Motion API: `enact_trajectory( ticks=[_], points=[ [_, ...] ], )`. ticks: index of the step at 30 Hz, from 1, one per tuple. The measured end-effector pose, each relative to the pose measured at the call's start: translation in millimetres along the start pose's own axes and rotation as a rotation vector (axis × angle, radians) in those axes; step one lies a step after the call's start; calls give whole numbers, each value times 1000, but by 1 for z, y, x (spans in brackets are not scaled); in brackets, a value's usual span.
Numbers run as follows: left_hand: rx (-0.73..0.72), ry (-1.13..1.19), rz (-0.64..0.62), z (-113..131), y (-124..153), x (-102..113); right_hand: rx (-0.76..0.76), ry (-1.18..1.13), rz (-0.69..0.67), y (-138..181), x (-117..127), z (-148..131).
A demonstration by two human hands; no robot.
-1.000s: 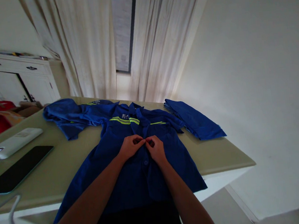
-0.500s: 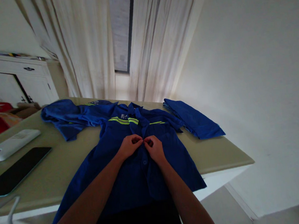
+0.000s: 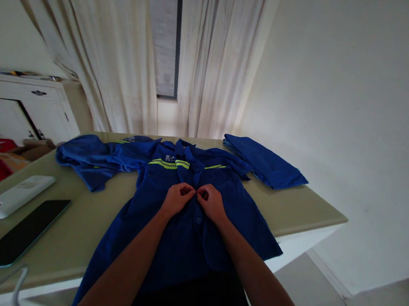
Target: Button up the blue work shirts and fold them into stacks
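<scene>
A blue work shirt [image 3: 150,231] with yellow-green reflective stripes lies front up on the table, collar away from me, its lower part hanging over the near edge. At the middle of its front, my left hand [image 3: 178,197] pinches the placket between thumb and forefinger. Right beside it my right hand [image 3: 211,202] pinches the same spot from the other side, the fingertips almost touching. Whatever sits between the fingertips is hidden. Just below the hands a button [image 3: 198,220] shows on the placket.
Folded blue cloth [image 3: 267,161] lies right of the shirt, and a crumpled blue garment [image 3: 88,158] at the far left. A black tablet-like slab [image 3: 26,232] and a white device [image 3: 19,196] rest on the table's left. A wall [image 3: 363,131] stands at the right.
Both hands stay pinched at the same place on the shirt front. The placket's lower part has shifted very slightly; nothing else visibly moves.
</scene>
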State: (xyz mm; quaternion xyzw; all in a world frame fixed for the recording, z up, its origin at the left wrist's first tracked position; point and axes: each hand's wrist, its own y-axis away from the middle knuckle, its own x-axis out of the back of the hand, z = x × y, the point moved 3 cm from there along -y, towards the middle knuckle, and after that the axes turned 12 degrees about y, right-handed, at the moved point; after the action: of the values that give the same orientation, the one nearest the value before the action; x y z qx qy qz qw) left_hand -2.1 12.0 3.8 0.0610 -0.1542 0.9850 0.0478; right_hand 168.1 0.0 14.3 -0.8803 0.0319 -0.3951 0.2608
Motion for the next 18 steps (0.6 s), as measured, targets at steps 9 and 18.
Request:
enact_trajectory(
  ticks=[9,18],
  points=[
    [27,5,32,-6,-3,3,6,20,-24,0,-2,1],
    [11,-12,56,-4,-2,3,59,134,-18,3,0,-7]
  ],
)
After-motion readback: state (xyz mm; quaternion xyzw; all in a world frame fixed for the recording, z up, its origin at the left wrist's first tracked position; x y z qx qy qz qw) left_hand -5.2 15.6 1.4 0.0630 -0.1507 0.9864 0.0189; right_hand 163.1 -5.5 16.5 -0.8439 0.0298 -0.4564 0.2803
